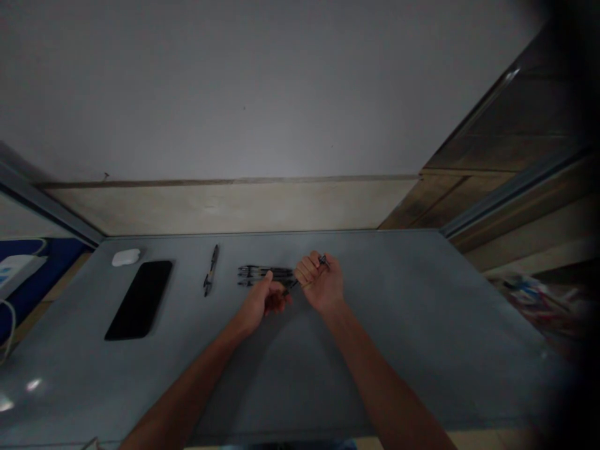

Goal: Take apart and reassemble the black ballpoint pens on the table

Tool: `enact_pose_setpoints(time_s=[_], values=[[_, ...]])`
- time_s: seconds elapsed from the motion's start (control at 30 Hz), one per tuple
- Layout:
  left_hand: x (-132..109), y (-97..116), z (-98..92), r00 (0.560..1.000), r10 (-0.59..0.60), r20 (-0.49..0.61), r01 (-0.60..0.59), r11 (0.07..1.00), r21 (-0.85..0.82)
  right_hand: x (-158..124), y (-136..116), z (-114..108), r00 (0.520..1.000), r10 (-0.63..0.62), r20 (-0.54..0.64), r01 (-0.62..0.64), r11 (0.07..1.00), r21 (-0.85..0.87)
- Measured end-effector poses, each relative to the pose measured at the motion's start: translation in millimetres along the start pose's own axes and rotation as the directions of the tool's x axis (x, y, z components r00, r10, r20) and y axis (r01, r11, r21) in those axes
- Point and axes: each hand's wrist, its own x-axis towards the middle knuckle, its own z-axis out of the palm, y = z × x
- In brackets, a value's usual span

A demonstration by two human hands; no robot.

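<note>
My right hand [319,281] is closed around a dark pen [323,259], one end of which pokes out by the thumb. From the lower side of that fist a dark shaft slants down to my left hand [267,300], whose fingers pinch its end. Whether this is one whole pen or two parts I cannot tell. Just behind my left hand lie several black pens [253,269] side by side on the grey table [398,337]; my hands partly cover them. Farther left a single pen [211,270] lies apart, pointing away from me.
A black phone [139,300] lies on the table's left side, with a white earbud case [125,257] behind it. A pale wall [262,112] rises at the table's back edge. Metal posts [510,194] stand at both back corners. Blurred clutter [544,300] is beyond the right edge.
</note>
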Motion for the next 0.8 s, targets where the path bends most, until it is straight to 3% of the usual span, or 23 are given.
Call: enact_pose_setpoints(time_s=[0.57, 0.8], values=[[-0.5, -3.8, -1.3, 1.000, 0.008, 0.013, -0.008, 1.000, 0.005, -0.6, 1.7, -2.1, 0.997, -0.021, -0.074, 0.024, 0.999, 0.042], [-1.7, -1.0, 0.1, 1.000, 0.019, -0.012, -0.018, 0.999, 0.037, -0.9, 2.2, -1.2, 0.991, -0.066, -0.115, 0.059, 0.996, -0.062]])
